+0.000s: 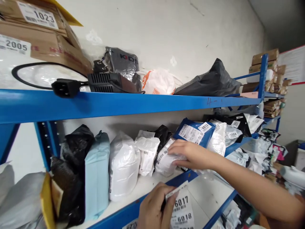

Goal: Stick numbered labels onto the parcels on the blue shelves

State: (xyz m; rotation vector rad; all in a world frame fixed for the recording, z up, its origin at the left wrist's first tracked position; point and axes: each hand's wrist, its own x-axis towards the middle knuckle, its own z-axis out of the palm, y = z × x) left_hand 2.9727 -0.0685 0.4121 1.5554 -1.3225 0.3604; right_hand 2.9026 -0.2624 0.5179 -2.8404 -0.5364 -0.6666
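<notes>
Low in the head view, my left hand (153,208) pinches a strip of white number labels (183,211), with 6017 and 6018 readable. My right hand (189,154) reaches in from the right and grips the side of a white parcel in clear plastic (164,161) on the middle shelf; part of the parcel is hidden behind its fingers. A blue parcel (190,132) labelled 6013 lies just behind that hand. On the other side of the gripped parcel stands a white packet with a barcode (146,152).
Farther left stand a rounded white bag (125,168), a light-blue package (97,178) and black bags (77,143). A blue shelf beam (133,105) crosses above the hands. A black plug (65,87) overhangs it, beside a black adapter (114,82). Other parcels (232,133) fill the right.
</notes>
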